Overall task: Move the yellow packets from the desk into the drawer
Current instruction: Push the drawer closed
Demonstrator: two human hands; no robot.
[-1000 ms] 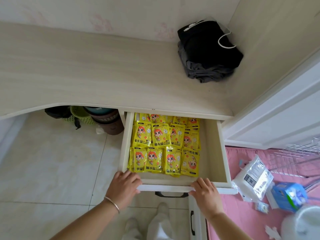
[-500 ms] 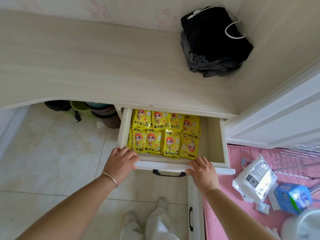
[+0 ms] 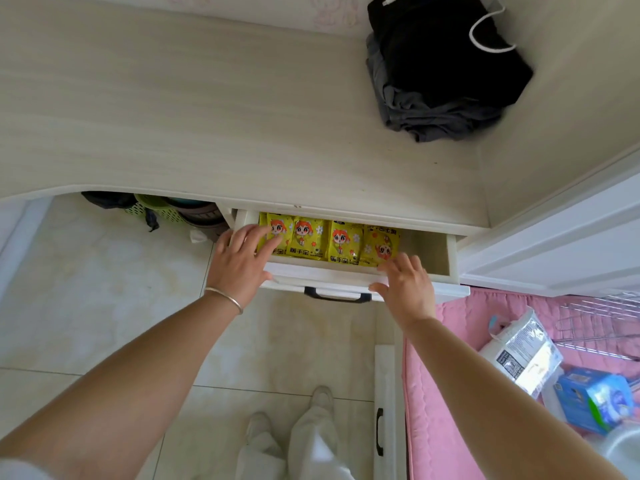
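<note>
Several yellow packets (image 3: pixel 341 244) with a cartoon face lie in rows inside the white drawer (image 3: pixel 322 277), which stands only partly out from under the desk (image 3: pixel 207 116). One row of packets shows; the rest is hidden under the desktop. My left hand (image 3: pixel 240 261) presses flat on the drawer's front left corner, fingers straight and reaching over a packet. My right hand (image 3: pixel 407 284) presses on the front rim to the right of the black handle (image 3: pixel 336 295), fingers spread. The desktop holds no yellow packets.
A black and grey pile of clothes (image 3: pixel 443 67) with a white cord lies at the desk's back right. Baskets and tubs (image 3: pixel 173 209) sit under the desk. A pink mat (image 3: pixel 460 341) with a white bag (image 3: pixel 526 351) and blue box (image 3: pixel 595 403) lies to the right. My legs (image 3: pixel 301 441) stand below.
Both hands have pushed the drawer inward under the desk. Three rows of packets showed a second ago; now only one row shows.
</note>
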